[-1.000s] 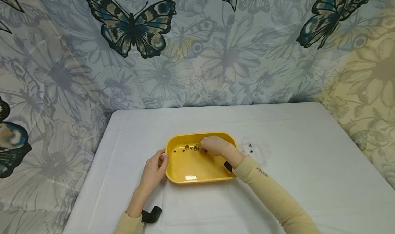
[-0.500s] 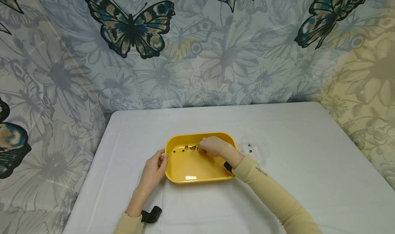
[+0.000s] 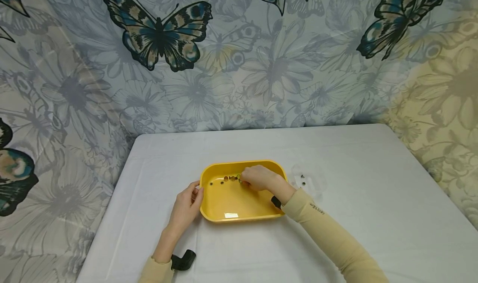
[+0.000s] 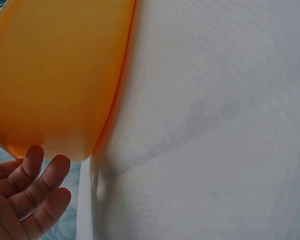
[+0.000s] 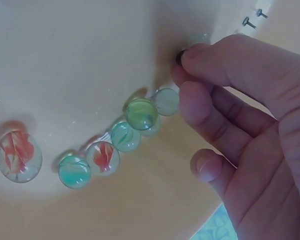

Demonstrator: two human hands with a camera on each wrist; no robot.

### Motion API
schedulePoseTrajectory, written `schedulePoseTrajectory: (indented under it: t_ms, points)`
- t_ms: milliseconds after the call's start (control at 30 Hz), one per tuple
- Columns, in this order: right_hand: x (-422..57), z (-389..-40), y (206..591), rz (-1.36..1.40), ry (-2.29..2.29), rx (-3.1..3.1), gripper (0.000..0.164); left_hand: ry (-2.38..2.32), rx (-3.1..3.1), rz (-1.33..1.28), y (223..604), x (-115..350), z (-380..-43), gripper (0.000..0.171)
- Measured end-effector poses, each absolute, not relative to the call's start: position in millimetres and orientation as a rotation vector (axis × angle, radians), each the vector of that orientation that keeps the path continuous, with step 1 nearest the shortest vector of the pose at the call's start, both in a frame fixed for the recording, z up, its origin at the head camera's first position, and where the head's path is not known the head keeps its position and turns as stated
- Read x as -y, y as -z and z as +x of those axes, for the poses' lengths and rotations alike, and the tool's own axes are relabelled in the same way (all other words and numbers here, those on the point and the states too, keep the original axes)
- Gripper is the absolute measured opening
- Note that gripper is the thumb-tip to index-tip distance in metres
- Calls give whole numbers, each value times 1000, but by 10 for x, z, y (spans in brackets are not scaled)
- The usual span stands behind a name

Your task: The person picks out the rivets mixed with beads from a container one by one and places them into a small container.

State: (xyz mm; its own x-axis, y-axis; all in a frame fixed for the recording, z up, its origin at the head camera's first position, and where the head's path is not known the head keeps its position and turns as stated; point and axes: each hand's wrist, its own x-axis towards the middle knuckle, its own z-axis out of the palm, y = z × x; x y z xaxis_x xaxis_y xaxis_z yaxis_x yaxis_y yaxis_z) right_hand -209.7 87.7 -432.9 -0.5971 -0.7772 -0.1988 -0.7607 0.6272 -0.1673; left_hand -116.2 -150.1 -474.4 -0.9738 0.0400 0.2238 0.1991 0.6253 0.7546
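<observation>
A yellow tray point(image 3: 239, 210) stands on the table, its left rim held by my left hand point(image 3: 188, 202), thumb at the edge. In the left wrist view the other fingers point(image 4: 45, 185) curl beside the tray's outer wall. My right hand point(image 3: 261, 178) reaches inside near the far wall. Its thumb and index finger pinch a small dark piece point(image 5: 180, 57), mostly hidden by the fingertips. Glass marbles touch in a row by those fingers, among them a yellow-green marble point(image 5: 141, 114) and a teal marble point(image 5: 74, 171). A larger orange-swirled marble point(image 5: 19, 156) lies apart.
Right of the tray, two small metal screws point(image 5: 248, 22) lie by a clear, barely visible container point(image 3: 317, 183). Small dark marbles point(image 3: 211, 184) rest at the tray's left. A white cloth point(image 3: 358, 171) covers the table, which meets a patterned wall point(image 3: 239, 92) behind.
Marbles beside my right fingertips have shifted slightly leftward in the row. Both hands stay almost where they were, and the tray has not moved.
</observation>
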Motion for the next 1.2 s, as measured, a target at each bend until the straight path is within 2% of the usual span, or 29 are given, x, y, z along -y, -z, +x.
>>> schedulePoseTrajectory:
  t_ms: [533,867,1200]
  points:
    - [-886,-2091,4300,-1278,94,-2620,33,1275,2661,-195,4740,1503,-1158,29]
    - [-875,-2086,4263,-1288,100,-2645,19,1265,2660,-205,4750,1506,-1163,29]
    - [-868,-2061,4180,-1324,131,-2652,27,1269,2658,-202,4768,1505,-1165,29]
